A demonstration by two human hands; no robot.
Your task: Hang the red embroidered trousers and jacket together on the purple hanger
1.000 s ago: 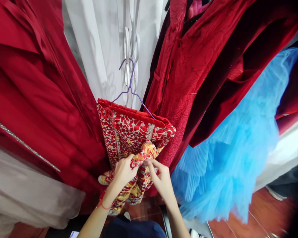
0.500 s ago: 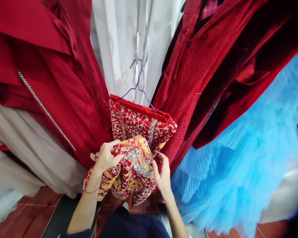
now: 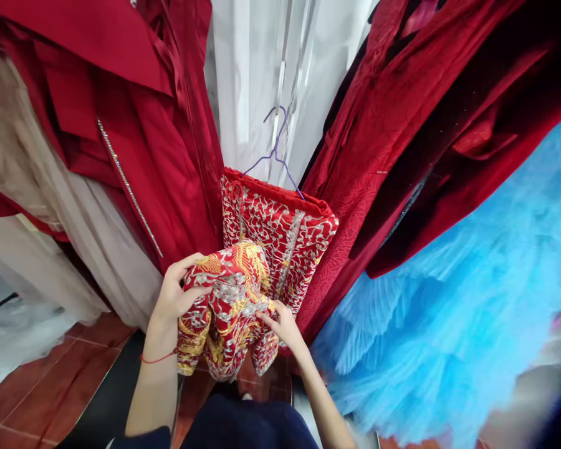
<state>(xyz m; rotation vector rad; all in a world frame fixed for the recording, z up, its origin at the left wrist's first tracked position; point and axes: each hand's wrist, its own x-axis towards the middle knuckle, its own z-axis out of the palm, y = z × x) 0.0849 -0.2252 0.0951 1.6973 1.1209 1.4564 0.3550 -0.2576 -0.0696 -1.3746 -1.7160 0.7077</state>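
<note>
Embroidered garment (image 3: 234,293) bunched higher now — left hand (image 3: 175,296) & right hand (image 3: 280,324) gripping it.

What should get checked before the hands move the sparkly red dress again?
1. Left hand grips the gathered embroidered red garment: ok.
2. Right hand touches the fabric from below: ok.
3. Garment hangs on the purple hanger: ok.
4. Hanger hooked on a rail: cannot tell, hook's top is hidden.
5. Blue tulle skirt clear of the hands: ok.
</note>
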